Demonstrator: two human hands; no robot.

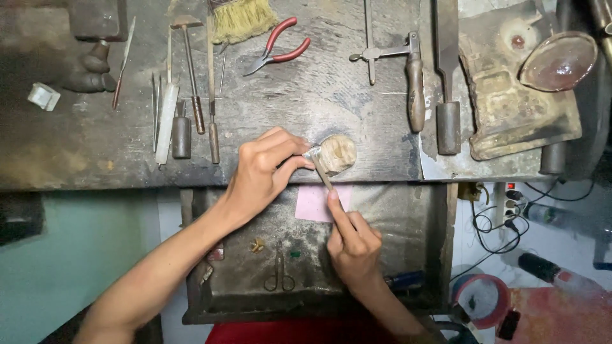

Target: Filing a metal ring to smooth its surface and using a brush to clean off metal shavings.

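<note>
The left hand [264, 167] is pinching a small silvery piece [312, 153] between thumb and fingertips, fingers drawn close together, and is pressing it against a worn wooden peg [336, 153] that is sticking out from the front edge of the workbench [76, 146]. What the piece is cannot be told; it is too small. The right hand [352, 245] is closing around a thin file [324, 176], forefinger lying along its length, and the file's tip is touching the silvery piece at the peg.

Just under the peg a pink sheet [313, 204] is lying in a dusty metal tray [408, 223] below the bench edge. Small scissors [279, 271] are lying in the tray near the right wrist, with a small golden scrap [257, 244] beside them.

On the bench above the hands, red-handled pliers [280, 46] are lying near a straw brush [241, 19]. To the left a small hammer [190, 70] and several slim hand tools are lying side by side. To the right a wooden-handled saw frame [408, 70] and a large flat file [447, 76] are lying well apart from the peg, and a shallow dish [558, 60] is sitting at the far right.
</note>
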